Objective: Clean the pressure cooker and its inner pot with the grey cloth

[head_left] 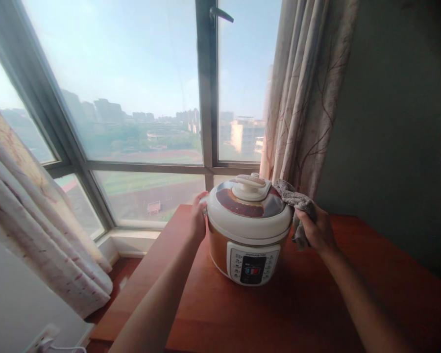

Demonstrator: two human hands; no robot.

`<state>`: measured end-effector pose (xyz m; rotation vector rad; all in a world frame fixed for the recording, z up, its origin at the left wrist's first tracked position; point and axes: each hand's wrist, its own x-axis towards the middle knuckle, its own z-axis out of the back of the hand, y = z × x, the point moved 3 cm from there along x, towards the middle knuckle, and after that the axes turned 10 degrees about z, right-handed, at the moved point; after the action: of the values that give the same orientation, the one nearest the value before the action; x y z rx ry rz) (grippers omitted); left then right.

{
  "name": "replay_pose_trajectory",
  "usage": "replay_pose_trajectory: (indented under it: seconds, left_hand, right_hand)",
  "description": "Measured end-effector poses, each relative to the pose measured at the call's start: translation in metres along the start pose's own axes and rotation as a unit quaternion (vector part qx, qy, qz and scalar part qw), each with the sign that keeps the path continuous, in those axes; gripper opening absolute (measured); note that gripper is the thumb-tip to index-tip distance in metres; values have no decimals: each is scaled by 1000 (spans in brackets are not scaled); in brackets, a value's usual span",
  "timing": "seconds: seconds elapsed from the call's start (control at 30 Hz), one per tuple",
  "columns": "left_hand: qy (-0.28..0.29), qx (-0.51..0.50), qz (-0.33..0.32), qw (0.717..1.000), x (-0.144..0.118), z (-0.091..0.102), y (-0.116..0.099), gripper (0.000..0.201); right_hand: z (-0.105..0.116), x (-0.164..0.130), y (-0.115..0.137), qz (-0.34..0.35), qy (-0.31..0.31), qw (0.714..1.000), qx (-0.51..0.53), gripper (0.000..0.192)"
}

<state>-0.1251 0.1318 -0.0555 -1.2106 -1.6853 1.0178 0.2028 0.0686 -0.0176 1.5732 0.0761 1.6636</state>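
At frame centre on the bench (316, 304), my left hand (197, 218) lies flat against the cooker (248, 230), grip apart; my right hand (318, 228) has its grip clamped on a grey cloth (296, 201) at the lid's right edge.

– Where's the cooker (249, 228) from where you stand?

– On the table (316, 304), towards its far end, with the window (132, 98) behind it.

– And the hands?

– The left hand (197, 218) rests against the cooker's left side. The right hand (318, 229) is at its right side, with a cloth (296, 203) in it that lies against the lid's right edge.

– Anything else around?

– One curtain (305, 93) hangs behind the cooker, to the right. Another curtain (33, 215) is off the table's left side, and a wall socket (44, 338) sits below it.
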Motion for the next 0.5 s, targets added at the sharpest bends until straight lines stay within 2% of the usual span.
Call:
replay_pose_trajectory:
  seconds: [0.17,0.3,0.4,0.5]
  left_hand:
    - [0,-5,-6,1000,2,-1,2,48]
    - [2,8,2,1000,1,-1,1,51]
    - [5,16,1,1000,1,-1,-1,51]
    - [3,16,1,1000,2,0,0,50]
  right_hand:
    - [-22,-92,42,69,-52,996,-20,52]
    - [-54,-159,56,141,54,985,-86,72]
    - [-68,-177,45,179,73,969,-151,81]
    - [-72,-169,30,190,50,964,-179,84]
